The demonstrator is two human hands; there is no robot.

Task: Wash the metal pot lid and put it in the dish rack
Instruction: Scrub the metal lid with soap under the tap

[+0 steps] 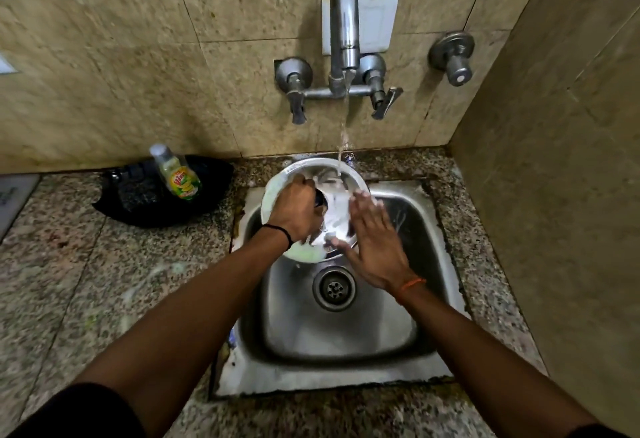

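Observation:
The round metal pot lid [304, 170] is held tilted over the back left of the steel sink [426, 236], under running water from the tap [343, 22]. My left hand [294, 210] is closed around the lid's dark knob at its middle. My right hand [372, 243] lies flat with fingers spread against the lid's wet right side, in the stream. Soapy greenish foam shows at the lid's lower edge. No dish rack is in view.
A dish-soap bottle [178, 174] stands on a black tray [138, 198] on the granite counter left of the sink. Two tap handles [296, 91] and a separate wall valve [453, 56] are on the tiled wall. A side wall rises close on the right. The drain [334, 287] is uncovered.

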